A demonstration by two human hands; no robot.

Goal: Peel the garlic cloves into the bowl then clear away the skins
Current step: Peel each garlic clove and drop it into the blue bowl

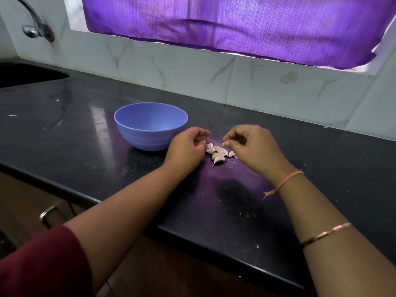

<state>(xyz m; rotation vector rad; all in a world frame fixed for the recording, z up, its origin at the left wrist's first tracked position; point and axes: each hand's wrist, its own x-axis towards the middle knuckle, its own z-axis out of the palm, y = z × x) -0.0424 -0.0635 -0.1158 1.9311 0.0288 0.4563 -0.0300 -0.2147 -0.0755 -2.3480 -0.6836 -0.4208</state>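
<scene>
Small heap of garlic cloves on the dark bench, just right of the blue bowl. Nearest clove lying flat, long axis slanting from upper right to lower left, pointed tip toward the near bench edge. Others in the heap angled variously, partly hidden under the hands; count not clear.

Left hand resting on the bench just left of the heap, fingers curled inward, fingertips at the heap's left side and touching or nearly touching a clove; cannot tell whether anything is pinched. Right hand just right of the heap, fingers curled narrow, thumb and forefinger close together above the cloves; cannot tell whether a clove or skin sits between them. Heap lying between the 2 hands, slightly nearer the camera than the fingertips.

Bowl upright, nothing visible inside, its right wall close beside the left hand, apart from the cloves. Open bench to the left of the bowl as far as the sink at the far left corner, and wide open bench to the right of the right hand. Tiled wall behind, purple curtain above it. Near bench edge running diagonally under both forearms; small pale flecks scattered on the surface near it.
</scene>
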